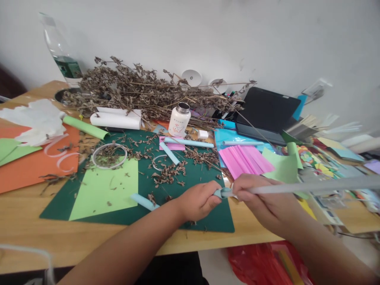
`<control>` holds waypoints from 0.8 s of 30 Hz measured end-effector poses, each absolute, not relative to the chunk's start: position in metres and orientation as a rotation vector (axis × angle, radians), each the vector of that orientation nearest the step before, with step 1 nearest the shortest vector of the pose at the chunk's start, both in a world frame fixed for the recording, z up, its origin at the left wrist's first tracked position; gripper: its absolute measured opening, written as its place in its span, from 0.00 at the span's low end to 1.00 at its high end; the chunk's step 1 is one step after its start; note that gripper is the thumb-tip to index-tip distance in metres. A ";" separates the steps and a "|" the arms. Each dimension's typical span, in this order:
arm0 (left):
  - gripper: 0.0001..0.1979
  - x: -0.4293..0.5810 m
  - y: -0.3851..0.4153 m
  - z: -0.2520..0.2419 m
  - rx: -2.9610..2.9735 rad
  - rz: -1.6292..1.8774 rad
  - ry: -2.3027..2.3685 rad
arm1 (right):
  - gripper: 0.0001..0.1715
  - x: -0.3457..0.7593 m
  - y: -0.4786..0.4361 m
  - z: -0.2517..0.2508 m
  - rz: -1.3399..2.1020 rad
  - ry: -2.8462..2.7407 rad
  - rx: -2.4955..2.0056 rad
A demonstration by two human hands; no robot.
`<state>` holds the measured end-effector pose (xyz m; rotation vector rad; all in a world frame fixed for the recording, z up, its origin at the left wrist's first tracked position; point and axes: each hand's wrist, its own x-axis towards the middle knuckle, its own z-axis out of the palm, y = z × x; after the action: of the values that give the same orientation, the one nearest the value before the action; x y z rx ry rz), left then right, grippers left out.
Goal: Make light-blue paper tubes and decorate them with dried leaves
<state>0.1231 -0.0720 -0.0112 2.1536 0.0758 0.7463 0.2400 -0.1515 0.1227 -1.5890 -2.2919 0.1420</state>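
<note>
My left hand [199, 201] is closed around a light blue rolled paper tube [219, 193], and most of that tube is hidden inside the fist. My right hand [261, 202] grips a long whitish rod [323, 185] that stretches off past the right edge. The rod's near end meets the blue tube between the two hands; whether it goes inside cannot be made out. Below them lies a green cutting mat [208, 221]. More light blue paper tubes [190, 142] rest on the mat, and another blue tube [144, 201] lies by my left forearm.
Dried branches [142, 89] spread along the wall, with crumbled leaves [168, 174] below. A white bottle [179, 119] stands uncapped mid-table. Green paper [103, 190], a clear ring [109, 156], pink pleated paper [245, 160] and an open laptop [268, 109] surround the work. A red bag [252, 263] lies below the table edge.
</note>
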 end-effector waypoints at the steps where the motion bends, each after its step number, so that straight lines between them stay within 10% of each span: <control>1: 0.25 0.123 -0.072 -0.012 2.151 0.745 0.074 | 0.07 0.240 -0.151 0.123 0.130 -2.284 -1.579; 24: 0.26 0.123 -0.072 -0.012 2.174 0.712 0.048 | 0.08 0.237 -0.155 0.129 -0.052 -2.295 -1.605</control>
<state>0.1228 -0.0720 -0.0115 2.1736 0.0482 0.7124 0.2367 -0.1552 0.1286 -1.6045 -2.2952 -0.0519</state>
